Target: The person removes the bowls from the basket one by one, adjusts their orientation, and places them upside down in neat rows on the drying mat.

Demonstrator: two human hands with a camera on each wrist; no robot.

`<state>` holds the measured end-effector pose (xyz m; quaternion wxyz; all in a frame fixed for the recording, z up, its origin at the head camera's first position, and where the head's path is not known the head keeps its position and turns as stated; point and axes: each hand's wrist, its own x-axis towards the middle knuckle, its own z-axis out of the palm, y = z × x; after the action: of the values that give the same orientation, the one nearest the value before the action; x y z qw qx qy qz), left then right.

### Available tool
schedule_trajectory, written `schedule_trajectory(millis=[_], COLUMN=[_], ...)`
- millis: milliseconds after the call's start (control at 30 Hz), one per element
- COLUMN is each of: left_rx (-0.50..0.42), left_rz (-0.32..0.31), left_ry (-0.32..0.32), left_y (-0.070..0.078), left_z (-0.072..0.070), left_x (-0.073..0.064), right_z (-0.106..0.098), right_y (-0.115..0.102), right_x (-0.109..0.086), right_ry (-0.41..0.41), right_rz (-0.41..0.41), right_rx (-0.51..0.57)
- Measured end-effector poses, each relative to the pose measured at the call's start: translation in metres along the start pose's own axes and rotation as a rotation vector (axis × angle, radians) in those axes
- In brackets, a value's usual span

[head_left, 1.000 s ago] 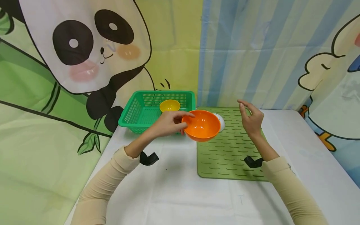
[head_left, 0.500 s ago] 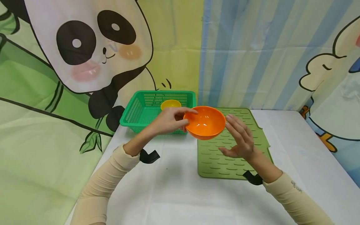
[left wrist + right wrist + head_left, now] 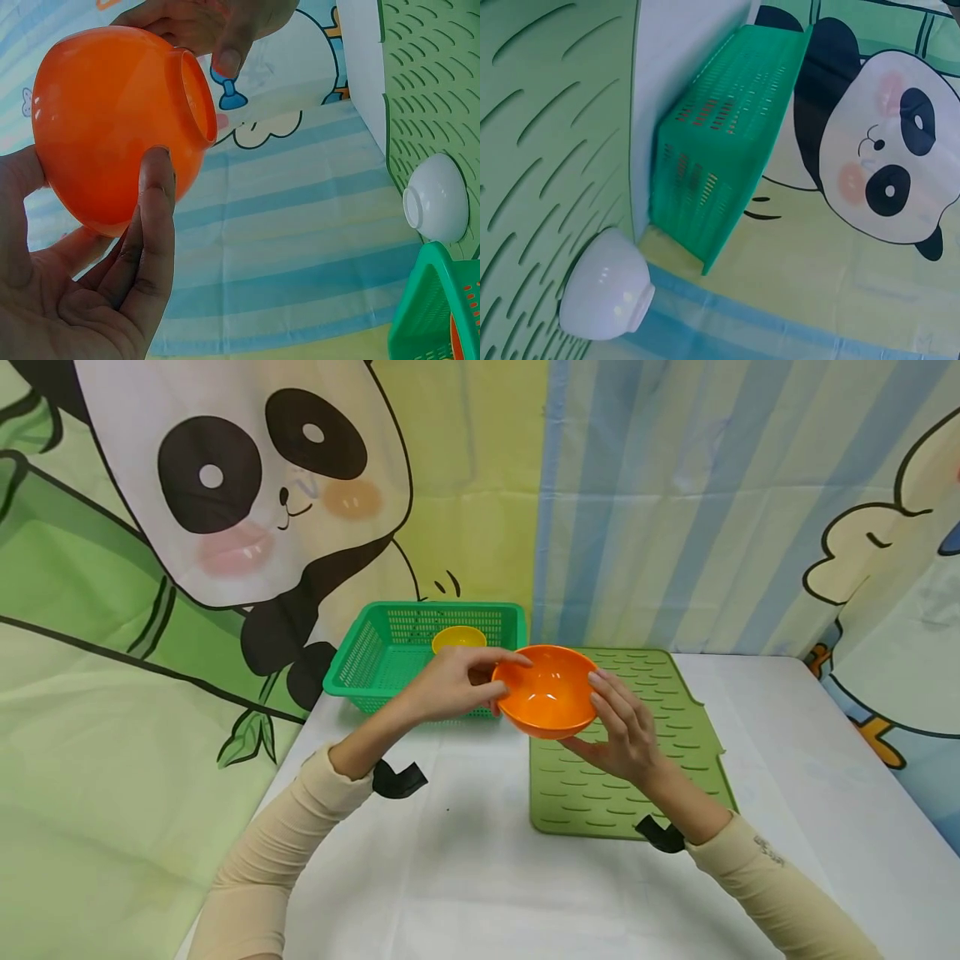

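Both hands hold an orange bowl up over the table, its hollow tilted toward the head camera. At its left rim, my left hand has fingertips inside and other fingers against the outside. My right hand grips the opposite side, fingers over the rim and thumb underneath. The left wrist view shows the outside of the orange bowl and its foot ring, with my right thumb close by the ring. Upside down on the green mat is a white bowl, hidden in the head view.
Left of the mat, a green slotted basket stands at the back of the white table. A yellow bowl sits inside it. Something orange also shows in the basket. Behind hangs a printed curtain.
My right hand has come in from above the mat, first opening beside the orange bowl, then taking its right side. The bowl has shifted slightly right, covering the white bowl in the head view.
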<state>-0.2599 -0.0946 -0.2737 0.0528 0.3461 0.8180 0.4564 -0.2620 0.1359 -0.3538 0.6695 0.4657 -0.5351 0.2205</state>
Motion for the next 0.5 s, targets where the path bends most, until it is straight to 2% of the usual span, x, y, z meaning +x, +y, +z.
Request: schedule_trajectory(millis=[500], left_rx=[0.030], left_rz=[0.025], left_ry=[-0.002], left_y=[0.0036], left_z=[0.0018], left_x=[-0.0010], right_z=[0.0019], right_y=[-0.0008], right_x=[0.0077], right_ry=[0.050], right_rz=[-0.025], right_rx=[0.018])
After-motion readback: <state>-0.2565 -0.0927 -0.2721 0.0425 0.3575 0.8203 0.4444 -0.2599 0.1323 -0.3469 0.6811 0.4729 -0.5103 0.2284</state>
